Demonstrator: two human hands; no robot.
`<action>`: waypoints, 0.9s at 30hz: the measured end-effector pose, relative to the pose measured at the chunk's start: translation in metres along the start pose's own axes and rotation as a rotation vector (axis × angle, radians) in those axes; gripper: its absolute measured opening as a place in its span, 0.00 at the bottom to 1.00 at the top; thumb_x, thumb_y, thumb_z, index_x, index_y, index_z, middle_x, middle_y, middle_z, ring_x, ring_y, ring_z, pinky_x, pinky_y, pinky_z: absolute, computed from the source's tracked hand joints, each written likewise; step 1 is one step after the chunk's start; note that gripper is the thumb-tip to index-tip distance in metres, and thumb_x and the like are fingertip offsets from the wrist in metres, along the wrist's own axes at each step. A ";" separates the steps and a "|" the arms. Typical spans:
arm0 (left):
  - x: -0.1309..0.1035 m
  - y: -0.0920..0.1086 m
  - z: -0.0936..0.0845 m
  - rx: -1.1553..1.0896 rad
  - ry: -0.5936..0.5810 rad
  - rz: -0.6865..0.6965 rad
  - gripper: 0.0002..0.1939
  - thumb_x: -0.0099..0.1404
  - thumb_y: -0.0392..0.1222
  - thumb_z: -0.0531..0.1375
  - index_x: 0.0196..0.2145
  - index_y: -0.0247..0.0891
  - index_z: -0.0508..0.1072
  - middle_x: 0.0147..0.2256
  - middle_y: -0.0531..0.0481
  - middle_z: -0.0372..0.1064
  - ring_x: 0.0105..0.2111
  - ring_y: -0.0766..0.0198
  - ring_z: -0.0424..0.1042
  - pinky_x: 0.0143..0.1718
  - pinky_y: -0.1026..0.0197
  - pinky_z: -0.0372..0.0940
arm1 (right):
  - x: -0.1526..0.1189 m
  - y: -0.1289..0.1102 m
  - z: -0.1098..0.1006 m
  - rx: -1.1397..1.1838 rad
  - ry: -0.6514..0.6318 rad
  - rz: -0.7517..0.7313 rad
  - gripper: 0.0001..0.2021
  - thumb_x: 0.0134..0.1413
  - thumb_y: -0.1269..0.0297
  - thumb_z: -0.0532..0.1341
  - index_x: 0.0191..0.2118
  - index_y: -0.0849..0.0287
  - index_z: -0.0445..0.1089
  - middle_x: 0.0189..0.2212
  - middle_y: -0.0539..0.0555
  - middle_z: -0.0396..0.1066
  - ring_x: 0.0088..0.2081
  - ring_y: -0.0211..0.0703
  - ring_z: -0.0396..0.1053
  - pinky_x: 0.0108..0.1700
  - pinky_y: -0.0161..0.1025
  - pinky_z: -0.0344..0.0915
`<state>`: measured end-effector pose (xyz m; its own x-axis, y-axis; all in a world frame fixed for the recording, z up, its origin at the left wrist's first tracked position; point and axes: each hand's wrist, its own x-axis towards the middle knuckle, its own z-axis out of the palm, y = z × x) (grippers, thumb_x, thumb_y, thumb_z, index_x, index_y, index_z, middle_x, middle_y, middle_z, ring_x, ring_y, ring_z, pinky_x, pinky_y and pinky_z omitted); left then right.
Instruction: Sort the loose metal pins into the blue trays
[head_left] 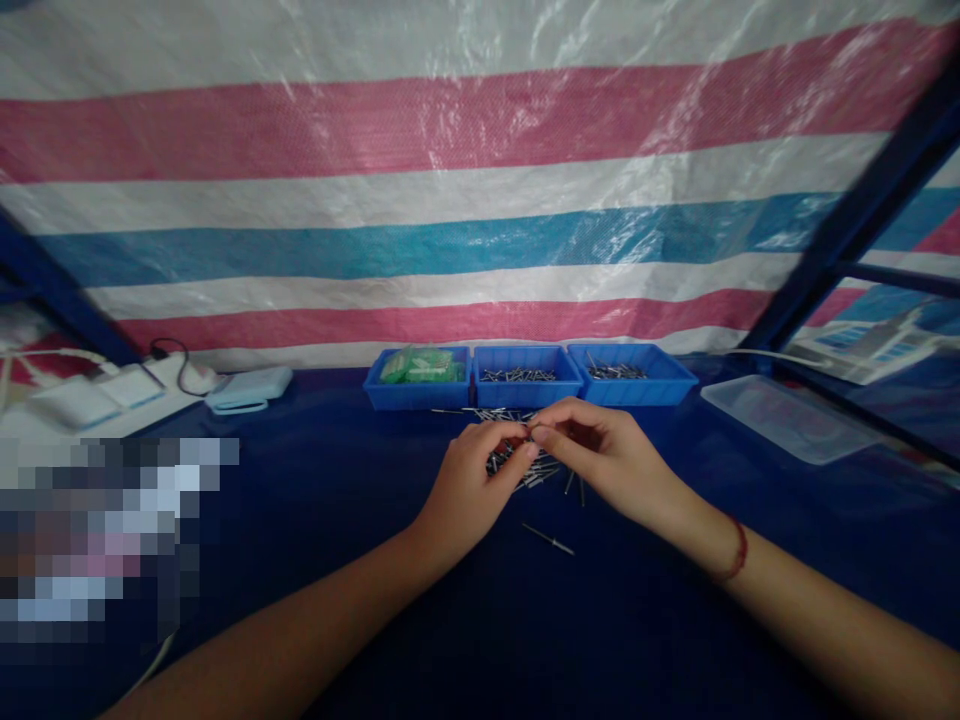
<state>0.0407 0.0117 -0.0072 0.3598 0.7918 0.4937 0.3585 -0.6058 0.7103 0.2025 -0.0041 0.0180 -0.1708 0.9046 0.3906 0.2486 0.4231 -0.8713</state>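
At left, a blue bin [420,400] of green packets stands on the tabletop [450,620]. The left hand [480,465] curls over a pile of metal pins [536,475]; what its grip holds, if anything, I cannot tell. A loose pin [555,543] lies nearer the person, probably light, stiff and apt to roll, best pinched mid-shank. The right hand [607,445] meets the left at the fingertips, its grip equally unclear. Beyond sits the right-hand bin [637,393], holding pins.
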 end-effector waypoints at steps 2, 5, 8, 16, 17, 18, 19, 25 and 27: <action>-0.001 0.000 0.000 -0.006 -0.013 -0.008 0.05 0.64 0.38 0.56 0.37 0.39 0.71 0.35 0.51 0.72 0.36 0.62 0.70 0.40 0.58 0.63 | 0.000 0.000 0.001 0.001 0.002 0.000 0.06 0.51 0.61 0.61 0.32 0.58 0.72 0.30 0.52 0.72 0.32 0.39 0.69 0.36 0.40 0.65; -0.001 0.001 0.000 -0.009 -0.029 -0.029 0.06 0.65 0.39 0.55 0.38 0.39 0.71 0.36 0.50 0.72 0.37 0.62 0.70 0.41 0.58 0.63 | -0.001 -0.001 0.001 -0.009 0.013 -0.001 0.07 0.51 0.60 0.61 0.32 0.58 0.71 0.30 0.52 0.72 0.32 0.39 0.69 0.36 0.40 0.64; -0.001 0.002 -0.001 -0.016 -0.043 -0.043 0.07 0.65 0.39 0.54 0.38 0.39 0.71 0.36 0.50 0.72 0.38 0.61 0.70 0.42 0.58 0.63 | -0.001 0.000 0.001 -0.028 0.014 -0.002 0.07 0.51 0.60 0.61 0.32 0.58 0.71 0.30 0.52 0.72 0.32 0.40 0.68 0.36 0.41 0.64; 0.000 0.003 -0.001 -0.017 0.023 -0.029 0.03 0.63 0.37 0.56 0.35 0.39 0.68 0.33 0.52 0.71 0.34 0.64 0.70 0.38 0.60 0.63 | -0.002 -0.001 0.000 -0.043 0.027 -0.011 0.07 0.52 0.60 0.60 0.33 0.58 0.71 0.33 0.54 0.72 0.34 0.42 0.69 0.37 0.43 0.65; 0.000 0.003 -0.001 -0.020 0.037 -0.026 0.02 0.63 0.37 0.56 0.35 0.39 0.68 0.33 0.52 0.71 0.33 0.64 0.69 0.37 0.60 0.63 | -0.002 0.000 0.000 -0.052 0.028 -0.012 0.07 0.52 0.60 0.60 0.33 0.58 0.71 0.32 0.53 0.72 0.33 0.41 0.69 0.36 0.42 0.65; 0.000 0.003 -0.001 -0.022 0.048 -0.024 0.02 0.63 0.36 0.56 0.35 0.39 0.68 0.32 0.52 0.70 0.33 0.65 0.69 0.37 0.61 0.63 | -0.002 0.000 0.000 -0.063 0.027 -0.009 0.07 0.52 0.60 0.60 0.33 0.58 0.71 0.32 0.53 0.72 0.33 0.41 0.69 0.35 0.42 0.65; 0.000 0.003 0.000 -0.024 0.058 -0.025 0.02 0.63 0.36 0.56 0.35 0.39 0.68 0.32 0.53 0.70 0.32 0.65 0.69 0.37 0.61 0.63 | -0.002 0.001 0.000 -0.075 0.024 -0.004 0.07 0.52 0.60 0.60 0.34 0.58 0.71 0.31 0.53 0.72 0.33 0.41 0.68 0.35 0.41 0.65; 0.000 0.005 -0.002 -0.022 0.094 -0.037 0.02 0.61 0.33 0.56 0.32 0.38 0.67 0.31 0.53 0.68 0.32 0.66 0.67 0.36 0.63 0.61 | -0.002 0.005 0.001 -0.154 -0.033 0.018 0.09 0.54 0.61 0.58 0.35 0.60 0.71 0.32 0.54 0.71 0.33 0.42 0.68 0.34 0.41 0.65; 0.000 0.005 -0.002 -0.026 0.108 -0.028 0.02 0.61 0.33 0.56 0.32 0.38 0.67 0.31 0.54 0.68 0.32 0.67 0.67 0.36 0.63 0.61 | -0.003 0.005 0.002 -0.200 -0.040 -0.013 0.08 0.55 0.61 0.57 0.35 0.60 0.70 0.32 0.54 0.71 0.33 0.42 0.68 0.35 0.40 0.65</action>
<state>0.0405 0.0087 -0.0029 0.2544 0.8131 0.5236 0.3438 -0.5820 0.7369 0.2021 -0.0043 0.0117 -0.2116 0.8980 0.3857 0.4298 0.4399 -0.7885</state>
